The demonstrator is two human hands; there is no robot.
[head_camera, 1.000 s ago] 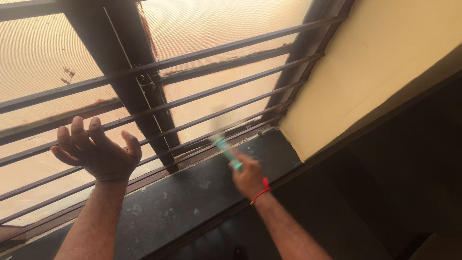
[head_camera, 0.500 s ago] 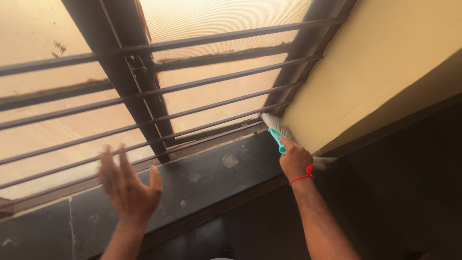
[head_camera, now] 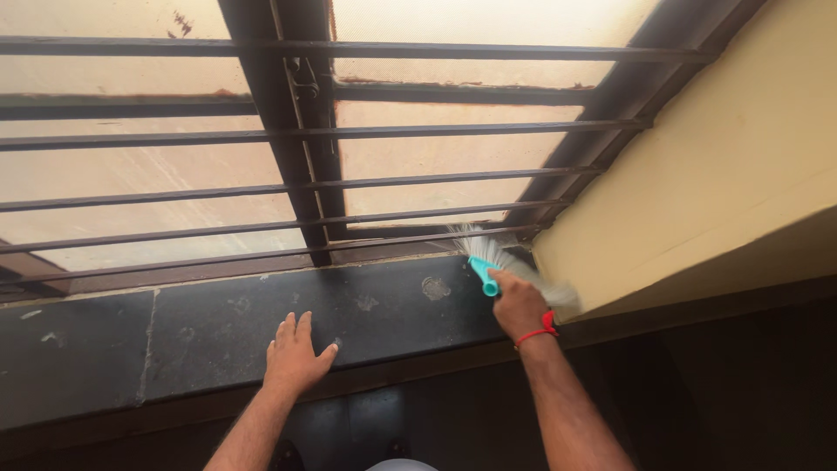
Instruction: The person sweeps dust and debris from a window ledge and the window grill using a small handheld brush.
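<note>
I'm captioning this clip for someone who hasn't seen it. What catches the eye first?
The right hand grips a teal brush, its pale bristles pushed into the corner where the dark window sill meets the yellow wall. The left hand lies flat on the sill, below the horizontal window bars.

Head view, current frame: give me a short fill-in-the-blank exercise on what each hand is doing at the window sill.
1. The right hand grips a brush with a ____ handle.
2. The left hand rests flat on the dark stone ____.
3. The brush bristles lie in the sill's corner beside the ____ wall.
4. A ____ band circles the right wrist.

Missing words: turquoise; sill; yellow; red
</note>
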